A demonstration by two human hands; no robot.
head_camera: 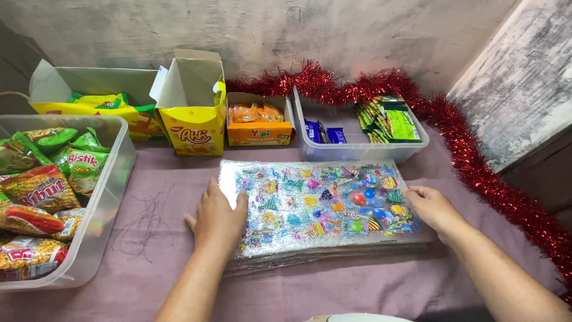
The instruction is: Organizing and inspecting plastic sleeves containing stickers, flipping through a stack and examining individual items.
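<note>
Soft, even light falls from above, bright enough that every colour reads clean. Glare flares white across the shiny sheet stack (316,206), strongest along its left half and top edge. Only faint shadows sit under the forearms and beside the clear bin (104,220). Focus holds sharp mid-surface; wide-angle bending stretches the tinsel (500,191) toward the right edge.

A clear plastic bin (104,197) packed with snack packets (44,191) is set at the left, two opened yellow cartons (190,128) and a small orange box (260,132) are lined along the wall, a second clear tub (357,149) is placed beside them, and red tinsel (476,173) is draped around the pink cloth (155,262).
</note>
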